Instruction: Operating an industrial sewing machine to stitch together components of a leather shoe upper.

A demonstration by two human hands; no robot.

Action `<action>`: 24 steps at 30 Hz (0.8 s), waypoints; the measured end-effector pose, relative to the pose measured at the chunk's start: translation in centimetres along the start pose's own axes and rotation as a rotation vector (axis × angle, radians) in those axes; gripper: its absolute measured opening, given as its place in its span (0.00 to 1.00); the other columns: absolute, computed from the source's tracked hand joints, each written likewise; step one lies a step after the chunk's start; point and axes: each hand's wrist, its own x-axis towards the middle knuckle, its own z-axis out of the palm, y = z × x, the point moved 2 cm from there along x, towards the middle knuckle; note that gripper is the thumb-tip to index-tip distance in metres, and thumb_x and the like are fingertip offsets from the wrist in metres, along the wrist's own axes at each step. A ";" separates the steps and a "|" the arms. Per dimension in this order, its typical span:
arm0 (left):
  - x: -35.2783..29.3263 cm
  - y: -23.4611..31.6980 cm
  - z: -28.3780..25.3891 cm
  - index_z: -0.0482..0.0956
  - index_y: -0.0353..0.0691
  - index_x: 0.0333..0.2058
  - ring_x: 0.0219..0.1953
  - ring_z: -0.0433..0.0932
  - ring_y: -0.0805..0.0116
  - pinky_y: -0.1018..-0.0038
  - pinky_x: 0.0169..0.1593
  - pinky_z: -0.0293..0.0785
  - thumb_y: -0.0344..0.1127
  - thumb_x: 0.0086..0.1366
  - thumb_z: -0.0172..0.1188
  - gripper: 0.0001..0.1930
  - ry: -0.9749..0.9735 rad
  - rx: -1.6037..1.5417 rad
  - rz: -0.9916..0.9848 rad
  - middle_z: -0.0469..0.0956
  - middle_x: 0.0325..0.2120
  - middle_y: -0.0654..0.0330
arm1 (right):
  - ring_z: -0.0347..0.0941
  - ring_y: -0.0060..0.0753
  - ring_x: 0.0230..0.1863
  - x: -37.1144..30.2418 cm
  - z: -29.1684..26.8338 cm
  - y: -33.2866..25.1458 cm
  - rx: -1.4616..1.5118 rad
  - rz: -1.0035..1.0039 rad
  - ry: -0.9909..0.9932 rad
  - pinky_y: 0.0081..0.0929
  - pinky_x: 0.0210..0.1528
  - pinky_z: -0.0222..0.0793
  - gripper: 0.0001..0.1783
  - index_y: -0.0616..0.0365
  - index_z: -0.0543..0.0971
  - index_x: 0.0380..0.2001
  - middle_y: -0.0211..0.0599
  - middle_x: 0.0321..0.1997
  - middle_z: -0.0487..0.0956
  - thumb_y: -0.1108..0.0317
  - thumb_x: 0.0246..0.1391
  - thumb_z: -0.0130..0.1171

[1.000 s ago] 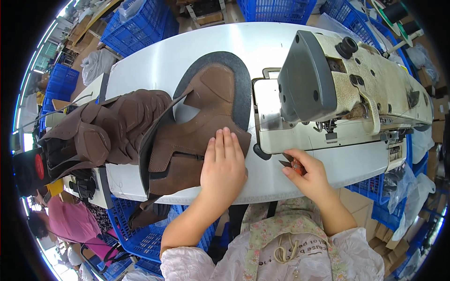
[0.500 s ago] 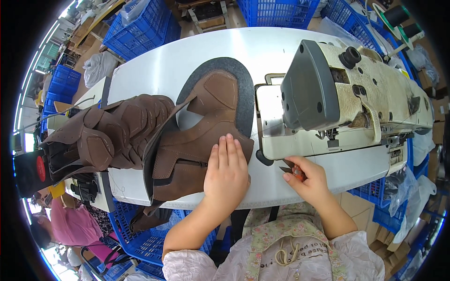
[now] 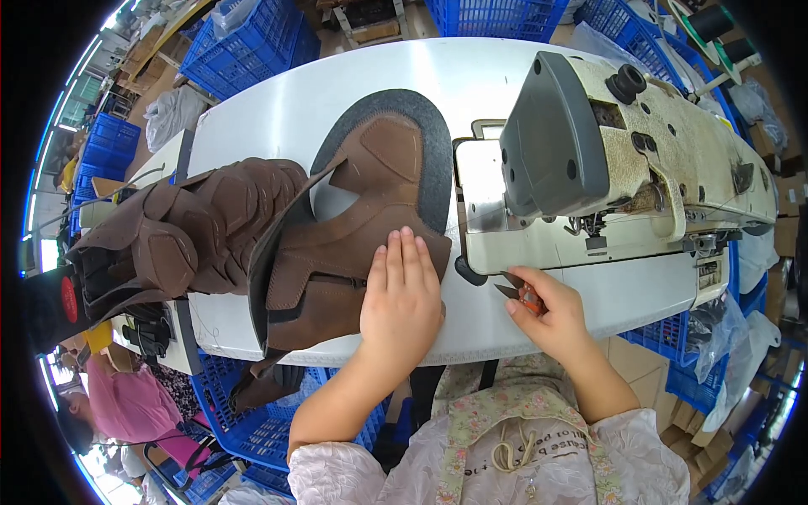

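My left hand [image 3: 402, 299] lies flat with fingers stretched out on a brown boot upper [image 3: 341, 278], pressing its lower right part to the white table. The upper has stitched panels, a zipper and a grey fuzzy lining along its curved edge. In my right hand [image 3: 551, 316] is a pair of thread snips [image 3: 528, 296] with a red body, their dark blades apart and pointing left. They are just in front of the sewing machine [image 3: 560, 139], near the table's front edge. A heap of similar brown uppers [image 3: 223, 215] sits to the left, overlapped by the nearest one.
Blue crates [image 3: 248, 50] stand behind the table, and another blue crate [image 3: 278, 429] is below its left front edge with brown pieces in it. Thread spools [image 3: 711, 25] are at the far right. A person in pink [image 3: 135, 404] sits at the lower left.
The whole view has shifted slightly, so table and machine appear a little higher. The snips' blades show wider apart. My left hand stays flat on the boot upper.
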 end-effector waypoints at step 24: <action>-0.2 -0.2 -0.2 0.72 0.21 0.54 0.60 0.72 0.46 0.55 0.65 0.64 0.35 0.52 0.56 0.31 0.046 -0.038 -0.001 0.72 0.56 0.37 | 0.75 0.40 0.26 5.1 4.0 -1.8 -0.550 -0.315 0.037 0.38 0.26 0.71 0.29 0.66 0.71 0.59 0.38 0.29 0.73 0.74 0.51 0.54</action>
